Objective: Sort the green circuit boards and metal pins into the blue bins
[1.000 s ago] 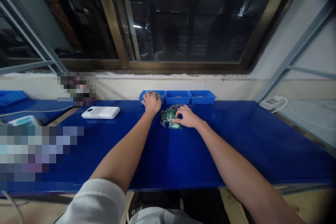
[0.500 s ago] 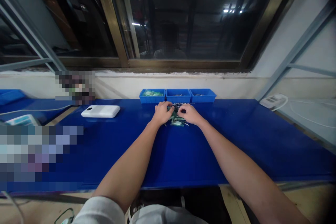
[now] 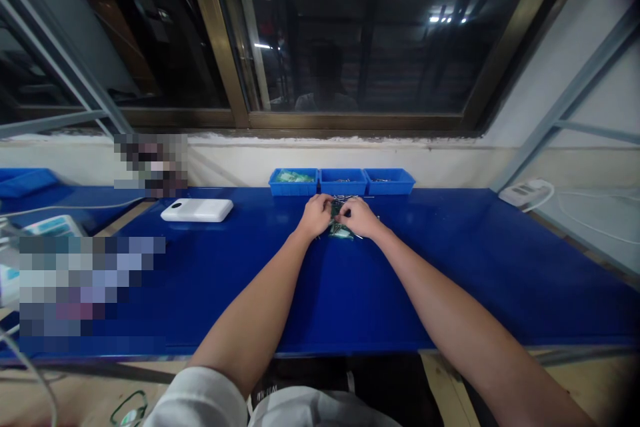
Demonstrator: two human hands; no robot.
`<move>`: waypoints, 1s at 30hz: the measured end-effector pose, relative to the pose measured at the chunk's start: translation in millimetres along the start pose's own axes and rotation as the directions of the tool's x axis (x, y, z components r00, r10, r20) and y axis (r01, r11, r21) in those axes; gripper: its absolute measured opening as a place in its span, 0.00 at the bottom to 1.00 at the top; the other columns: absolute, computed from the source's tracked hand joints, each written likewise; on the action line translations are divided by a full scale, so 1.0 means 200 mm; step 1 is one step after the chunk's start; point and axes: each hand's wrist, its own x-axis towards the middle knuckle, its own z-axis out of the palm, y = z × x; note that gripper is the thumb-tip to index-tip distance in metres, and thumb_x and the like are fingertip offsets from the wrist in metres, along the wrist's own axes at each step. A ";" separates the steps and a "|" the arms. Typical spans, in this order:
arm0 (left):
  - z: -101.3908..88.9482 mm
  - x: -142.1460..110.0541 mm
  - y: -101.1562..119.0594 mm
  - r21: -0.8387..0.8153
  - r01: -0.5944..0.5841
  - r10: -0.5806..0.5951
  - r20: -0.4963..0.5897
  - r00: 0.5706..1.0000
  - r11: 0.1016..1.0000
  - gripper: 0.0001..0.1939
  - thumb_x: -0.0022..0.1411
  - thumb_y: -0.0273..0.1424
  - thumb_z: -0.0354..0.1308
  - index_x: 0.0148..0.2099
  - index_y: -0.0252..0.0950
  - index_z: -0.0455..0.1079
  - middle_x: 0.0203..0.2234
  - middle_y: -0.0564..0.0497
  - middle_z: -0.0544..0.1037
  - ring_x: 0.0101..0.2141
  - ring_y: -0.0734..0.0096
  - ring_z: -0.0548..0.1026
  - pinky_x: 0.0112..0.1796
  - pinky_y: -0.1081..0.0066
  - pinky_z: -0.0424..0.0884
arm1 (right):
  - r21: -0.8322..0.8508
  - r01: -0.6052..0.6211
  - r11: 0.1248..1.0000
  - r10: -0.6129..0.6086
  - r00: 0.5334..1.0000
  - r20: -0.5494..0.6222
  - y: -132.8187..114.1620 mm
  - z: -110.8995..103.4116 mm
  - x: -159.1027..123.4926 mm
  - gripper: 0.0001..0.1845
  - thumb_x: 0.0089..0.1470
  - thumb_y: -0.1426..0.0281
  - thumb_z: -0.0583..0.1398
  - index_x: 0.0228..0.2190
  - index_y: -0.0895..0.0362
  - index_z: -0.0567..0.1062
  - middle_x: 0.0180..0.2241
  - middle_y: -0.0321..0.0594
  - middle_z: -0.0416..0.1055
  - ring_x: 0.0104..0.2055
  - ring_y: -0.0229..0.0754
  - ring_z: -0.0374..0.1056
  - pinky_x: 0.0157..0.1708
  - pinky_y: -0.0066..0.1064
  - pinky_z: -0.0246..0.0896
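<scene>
Both my hands meet over a small pile of green circuit boards and thin metal pins [image 3: 339, 229] on the blue table top [image 3: 350, 280]. My left hand [image 3: 316, 215] is closed, its fingers pinched at the left side of the pile. My right hand [image 3: 357, 217] is closed too, fingertips pressed on the same pile from the right. What exactly each pinch holds is too small to make out. Behind the hands stand three small blue bins [image 3: 342, 181]; the left one holds green boards.
A white flat device [image 3: 197, 210] lies on the table to the left. A white power strip with a cable [image 3: 523, 192] sits at the far right. A window with a dark reflection runs behind the table. Another blue bin [image 3: 25, 180] stands at far left.
My left hand left the left blue bin and came down to the pile beside my right hand. Both hands then closed in tighter on the pile.
</scene>
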 end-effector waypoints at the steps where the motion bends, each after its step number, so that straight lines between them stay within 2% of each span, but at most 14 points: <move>1: 0.00 0.00 0.00 -0.013 0.010 -0.010 -0.009 1.000 1.000 0.13 0.60 0.25 0.46 0.41 0.35 0.70 0.38 0.45 0.74 0.42 0.64 0.70 0.46 0.64 0.65 | 0.021 0.009 1.000 -0.009 1.000 -0.007 0.00 0.00 0.00 0.09 0.46 0.66 0.61 0.19 0.56 0.73 0.29 0.40 0.70 0.38 0.45 0.62 0.40 0.36 0.54; 5: -0.01 0.00 0.02 -0.037 0.032 -0.034 -0.058 0.998 0.999 0.11 0.58 0.27 0.49 0.43 0.35 0.69 0.39 0.45 0.73 0.42 0.64 0.71 0.46 0.64 0.66 | 0.114 0.059 0.992 -0.056 0.998 -0.031 0.01 -0.03 0.01 0.08 0.46 0.69 0.60 0.18 0.56 0.70 0.26 0.38 0.69 0.33 0.41 0.63 0.37 0.33 0.55; 10: -0.04 0.00 0.04 -0.111 0.028 -0.043 -0.133 0.990 0.993 0.17 0.55 0.36 0.57 0.47 0.35 0.68 0.40 0.45 0.74 0.41 0.62 0.72 0.44 0.63 0.66 | 0.372 -0.002 0.928 0.041 0.994 -0.097 0.03 -0.05 0.00 0.07 0.49 0.66 0.55 0.24 0.56 0.66 0.22 0.34 0.67 0.25 0.36 0.63 0.27 0.29 0.56; 12: -0.05 0.00 0.04 -0.183 0.027 -0.046 -0.098 0.994 0.983 0.18 0.54 0.36 0.58 0.47 0.35 0.68 0.38 0.47 0.75 0.38 0.64 0.73 0.41 0.65 0.67 | 0.487 -0.029 0.873 0.096 0.989 -0.113 0.05 -0.06 -0.01 0.07 0.50 0.65 0.55 0.25 0.55 0.64 0.20 0.32 0.66 0.22 0.36 0.63 0.25 0.28 0.57; 15: -0.04 0.00 0.04 -0.257 0.019 -0.035 -0.058 0.998 0.966 0.14 0.53 0.33 0.59 0.43 0.36 0.70 0.34 0.49 0.77 0.33 0.68 0.73 0.36 0.69 0.68 | 0.656 -0.070 0.751 0.182 0.978 -0.103 0.06 -0.06 0.00 0.10 0.49 0.61 0.57 0.27 0.54 0.63 0.18 0.31 0.67 0.18 0.36 0.63 0.19 0.27 0.56; 17: -0.03 0.00 0.03 -0.289 0.013 -0.034 -0.067 0.997 0.957 0.11 0.53 0.31 0.59 0.40 0.35 0.71 0.33 0.50 0.77 0.32 0.69 0.74 0.35 0.69 0.69 | 0.752 -0.052 0.657 0.194 0.976 -0.101 0.06 -0.05 0.00 0.14 0.45 0.59 0.60 0.29 0.54 0.64 0.20 0.33 0.69 0.19 0.37 0.65 0.17 0.27 0.59; 19: -0.02 0.01 0.04 -0.332 -0.007 -0.022 -0.084 0.996 0.943 0.07 0.52 0.30 0.59 0.36 0.35 0.72 0.35 0.49 0.77 0.35 0.68 0.74 0.38 0.69 0.69 | 0.802 -0.014 0.597 0.171 0.979 -0.110 0.06 -0.05 0.01 0.18 0.39 0.59 0.65 0.30 0.55 0.68 0.27 0.37 0.73 0.25 0.39 0.69 0.22 0.31 0.66; 22: -0.03 0.01 0.05 -0.354 -0.069 0.026 -0.125 0.992 0.933 0.04 0.51 0.27 0.59 0.33 0.35 0.73 0.40 0.47 0.76 0.41 0.66 0.74 0.43 0.66 0.68 | 0.796 0.033 0.605 0.152 0.976 -0.156 0.06 -0.05 0.01 0.19 0.33 0.60 0.68 0.27 0.57 0.72 0.35 0.42 0.74 0.36 0.44 0.72 0.37 0.38 0.70; 24: -0.03 0.00 0.05 -0.323 -0.099 0.052 -0.152 0.987 0.941 0.04 0.51 0.26 0.60 0.32 0.36 0.73 0.42 0.46 0.75 0.43 0.65 0.73 0.45 0.65 0.68 | 0.781 0.037 0.623 0.173 0.968 -0.183 0.06 -0.04 0.01 0.17 0.32 0.60 0.69 0.24 0.57 0.73 0.36 0.44 0.74 0.39 0.45 0.71 0.41 0.39 0.69; 27: -0.03 0.00 0.06 -0.293 -0.110 0.069 -0.148 0.987 0.950 0.05 0.52 0.29 0.60 0.34 0.36 0.73 0.39 0.46 0.75 0.41 0.66 0.73 0.43 0.67 0.68 | 0.787 -0.011 0.616 0.216 0.964 -0.156 0.06 -0.04 0.01 0.17 0.35 0.60 0.67 0.26 0.58 0.73 0.28 0.41 0.74 0.31 0.44 0.72 0.32 0.37 0.70; 30: -0.03 0.00 0.07 -0.336 -0.060 0.018 -0.127 0.992 0.940 0.15 0.55 0.31 0.58 0.46 0.36 0.69 0.32 0.49 0.76 0.33 0.70 0.74 0.36 0.70 0.69 | 0.772 -0.064 0.632 0.257 0.957 -0.131 0.05 -0.04 0.00 0.18 0.38 0.60 0.66 0.30 0.58 0.71 0.22 0.37 0.71 0.22 0.40 0.69 0.19 0.31 0.65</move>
